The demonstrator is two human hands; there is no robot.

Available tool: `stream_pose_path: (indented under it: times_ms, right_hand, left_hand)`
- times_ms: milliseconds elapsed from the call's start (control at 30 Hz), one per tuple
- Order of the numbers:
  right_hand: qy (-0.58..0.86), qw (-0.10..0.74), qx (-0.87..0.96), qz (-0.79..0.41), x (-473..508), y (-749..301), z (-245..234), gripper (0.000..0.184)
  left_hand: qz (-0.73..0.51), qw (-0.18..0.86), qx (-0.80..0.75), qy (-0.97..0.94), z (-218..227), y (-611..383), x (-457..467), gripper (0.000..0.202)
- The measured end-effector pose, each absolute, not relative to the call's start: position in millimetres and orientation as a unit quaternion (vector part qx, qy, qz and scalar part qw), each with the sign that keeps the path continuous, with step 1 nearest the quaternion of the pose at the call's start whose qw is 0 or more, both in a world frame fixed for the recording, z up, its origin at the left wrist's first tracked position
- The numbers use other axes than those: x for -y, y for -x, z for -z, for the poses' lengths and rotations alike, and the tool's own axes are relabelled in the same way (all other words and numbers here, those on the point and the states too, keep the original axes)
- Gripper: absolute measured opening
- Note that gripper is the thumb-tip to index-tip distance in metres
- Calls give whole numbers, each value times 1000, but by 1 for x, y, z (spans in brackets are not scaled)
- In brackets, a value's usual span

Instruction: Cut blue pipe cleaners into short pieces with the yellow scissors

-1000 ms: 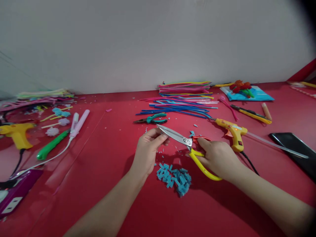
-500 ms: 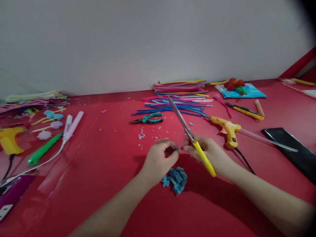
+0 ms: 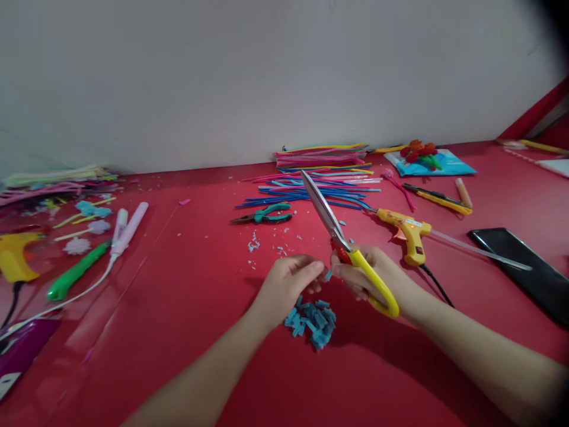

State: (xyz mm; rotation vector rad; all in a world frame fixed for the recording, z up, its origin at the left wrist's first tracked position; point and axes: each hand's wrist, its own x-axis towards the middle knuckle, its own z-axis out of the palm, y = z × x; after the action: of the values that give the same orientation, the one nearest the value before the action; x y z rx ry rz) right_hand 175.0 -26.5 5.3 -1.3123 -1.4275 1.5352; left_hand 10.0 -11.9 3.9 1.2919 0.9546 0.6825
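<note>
My right hand point(image 3: 371, 273) is closed around a pair of scissors point(image 3: 329, 216) with a yellow handle, its blades pointing up and away to the left. Between the thumb and fingers of my left hand point(image 3: 296, 284) is a small blue piece point(image 3: 328, 275), its tip showing toward my right hand. The fingertips of the two hands are close together. Just below them on the red table lies a loose heap of short blue cut pieces point(image 3: 317, 323), partly shaded by my hands.
Teal-handled pliers point(image 3: 262, 214) and pale scraps lie beyond my hands, with bundled pipe cleaners point(image 3: 320, 159) farther back. On the right are a yellow glue gun point(image 3: 413, 237), a phone point(image 3: 520, 267) and a cutter point(image 3: 438, 198). A pink styling iron point(image 3: 128, 231) and a green-handled tool point(image 3: 80, 273) lie left.
The scissors have turned in my right hand, so more of the yellow handle loop shows. My left fingers have shifted slightly, and more of the blue heap is uncovered.
</note>
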Motion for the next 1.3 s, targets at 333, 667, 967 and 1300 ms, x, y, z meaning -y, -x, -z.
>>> stream_pose_path:
  times_ms: [333, 667, 967, 1300]
  right_hand:
    - [530, 336, 545, -555, 26, -177, -3, 7]
    - [532, 304, 557, -561, 27, -176, -4, 9]
    - [667, 296, 557, -398, 1, -212, 2, 15]
    - [718, 198, 623, -238, -8, -220, 8, 27]
  left_hand:
    - [-281, 640, -439, -564, -1, -8, 10, 25]
    - [-250, 658, -438, -559, 6, -12, 13, 14]
    - [-283, 384, -534, -698, 11, 3, -2, 14]
    - [-249, 311, -510, -762, 12, 10, -10, 28]
